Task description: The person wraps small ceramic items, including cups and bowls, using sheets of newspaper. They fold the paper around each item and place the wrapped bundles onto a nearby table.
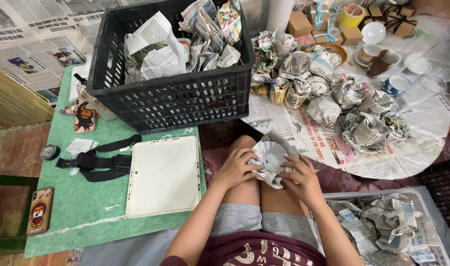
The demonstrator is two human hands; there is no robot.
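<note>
The left hand (236,169) and the right hand (300,178) are both closed around a small bowl (273,156) half covered in newspaper, held over the person's knees at the centre of the view; the fingers curl over the crumpled paper at its two sides, the left from about nine o'clock and the right from about four o'clock, and the pale inside of the bowl shows between them. Judging by that bare inside, this piece looks only partly wrapped, or partly unwrapped; the picture does not tell which. At two o'clock from the hands a pile of wrapped bundles (333,98) lies on a newspaper-covered table (412,152), and at its far edge, near one o'clock, stand bare cups and bowls (382,54) with no paper on them, beside some small cardboard boxes (328,24). At eleven o'clock a black crate (176,98) holds more crumpled newspaper, and at five o'clock a clear bin (432,207) holds further paper-wrapped pieces. So a good share of the pieces seems to sit in paper, with several bare ones still out. At nine o'clock a green mat (52,216) carries a white tray (163,177), a black strap (99,160) and a phone (39,211).
</note>
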